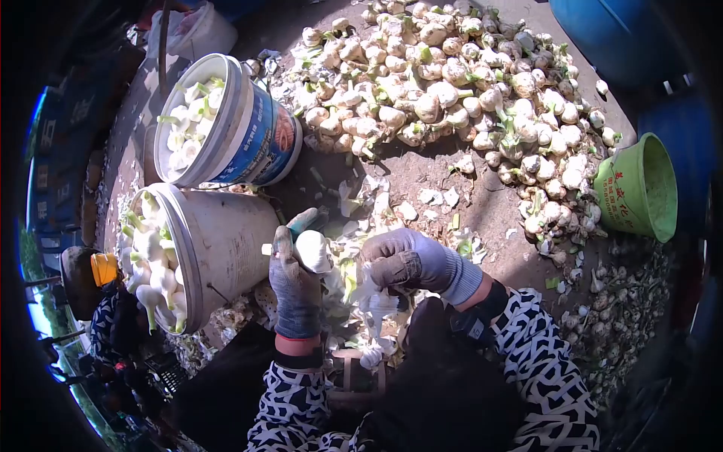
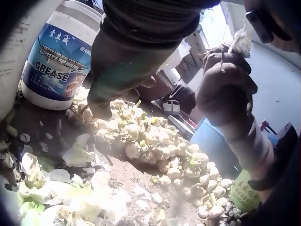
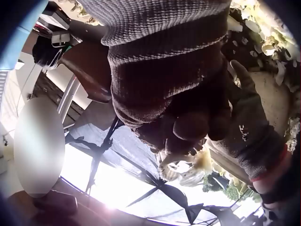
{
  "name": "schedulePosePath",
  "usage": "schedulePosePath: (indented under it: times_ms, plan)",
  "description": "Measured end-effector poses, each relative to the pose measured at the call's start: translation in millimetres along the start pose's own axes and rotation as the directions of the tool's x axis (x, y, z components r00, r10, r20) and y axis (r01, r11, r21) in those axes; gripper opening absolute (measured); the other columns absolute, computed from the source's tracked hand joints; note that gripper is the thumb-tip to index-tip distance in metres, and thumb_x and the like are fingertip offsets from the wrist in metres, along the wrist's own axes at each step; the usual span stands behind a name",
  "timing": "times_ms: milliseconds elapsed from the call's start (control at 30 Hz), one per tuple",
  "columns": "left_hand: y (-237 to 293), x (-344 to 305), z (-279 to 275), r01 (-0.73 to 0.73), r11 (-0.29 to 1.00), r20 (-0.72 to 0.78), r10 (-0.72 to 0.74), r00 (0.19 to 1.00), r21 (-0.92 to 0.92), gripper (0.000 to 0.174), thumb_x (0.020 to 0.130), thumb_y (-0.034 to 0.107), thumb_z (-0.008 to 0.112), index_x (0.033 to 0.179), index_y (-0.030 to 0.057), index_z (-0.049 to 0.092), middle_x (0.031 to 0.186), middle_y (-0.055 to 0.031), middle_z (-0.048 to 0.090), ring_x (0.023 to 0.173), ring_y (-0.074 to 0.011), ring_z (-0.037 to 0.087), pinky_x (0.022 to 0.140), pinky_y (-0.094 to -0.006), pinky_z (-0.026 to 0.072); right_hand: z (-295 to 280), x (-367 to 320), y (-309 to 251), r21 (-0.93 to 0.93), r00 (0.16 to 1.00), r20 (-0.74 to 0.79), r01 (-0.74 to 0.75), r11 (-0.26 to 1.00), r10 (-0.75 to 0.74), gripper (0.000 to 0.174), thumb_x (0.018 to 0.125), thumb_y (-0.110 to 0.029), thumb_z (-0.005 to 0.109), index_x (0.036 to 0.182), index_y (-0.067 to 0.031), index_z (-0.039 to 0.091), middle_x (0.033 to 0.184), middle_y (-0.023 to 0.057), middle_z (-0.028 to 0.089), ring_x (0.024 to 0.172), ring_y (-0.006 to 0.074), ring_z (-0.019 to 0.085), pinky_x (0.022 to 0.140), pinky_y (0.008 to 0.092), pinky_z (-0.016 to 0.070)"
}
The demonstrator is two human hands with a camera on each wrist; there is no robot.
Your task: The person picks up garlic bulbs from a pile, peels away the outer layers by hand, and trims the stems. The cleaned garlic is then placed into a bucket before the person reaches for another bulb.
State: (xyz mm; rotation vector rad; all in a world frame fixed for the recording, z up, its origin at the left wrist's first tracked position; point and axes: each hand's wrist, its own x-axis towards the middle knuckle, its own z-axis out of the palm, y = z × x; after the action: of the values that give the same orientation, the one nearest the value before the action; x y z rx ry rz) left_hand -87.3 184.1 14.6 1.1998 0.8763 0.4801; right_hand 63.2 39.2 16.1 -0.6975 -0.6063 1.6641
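Note:
A smooth white garlic bulb is gripped in my gloved left hand, its cut stem poking out on the far side of the fingers. To the right, my gloved right hand has its fingers curled and pinches papery garlic skin, which hangs below the fingertips. The left wrist view shows the right hand with whitish shreds at its fingers. Seen from the right wrist, pale skin sticks out under the curled fingers, and the left hand is close by.
Two buckets of peeled garlic, one tilted with a blue label and one white, stand at the left. A large heap of unpeeled garlic lies ahead. A green bucket tips at the right. Loose peelings litter the ground.

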Motion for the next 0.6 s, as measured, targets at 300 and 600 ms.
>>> schedulePosePath:
  times_ms: [300, 600]
  plan:
    - [158.1, -25.1, -186.9, -0.343, 0.378, -0.047, 0.728, 0.684, 0.860, 0.035, 0.096, 0.014, 0.048, 0.127, -0.0041, 0.052, 0.122, -0.0179, 0.059, 0.111, -0.0254, 0.058, 0.097, -0.0339, 0.0437, -100.7, 17.5, -21.1, -0.680, 0.719, -0.689, -0.686, -0.259, -0.093, 0.025, 0.078, -0.023, 0.059, 0.101, -0.0139, 0.061, 0.096, 0.0106, 0.068, 0.092, 0.0250, 0.066, 0.088, 0.0420, 0.0434]
    - [167.5, 2.5, -182.3, 0.061, -0.006, -0.028, 0.842, 0.539, 0.998, 0.060, 0.085, 0.015, 0.068, 0.136, -0.0018, 0.042, 0.137, -0.0178, 0.046, 0.127, -0.0266, 0.044, 0.107, -0.0360, 0.0338, -219.2, 109.4, -76.5, -0.282, 0.589, -0.656, -0.772, -0.570, -0.473, 0.024, 0.086, -0.019, 0.055, 0.106, -0.0160, 0.068, 0.109, 0.0044, 0.063, 0.109, 0.0244, 0.054, 0.086, 0.0441, 0.0374]
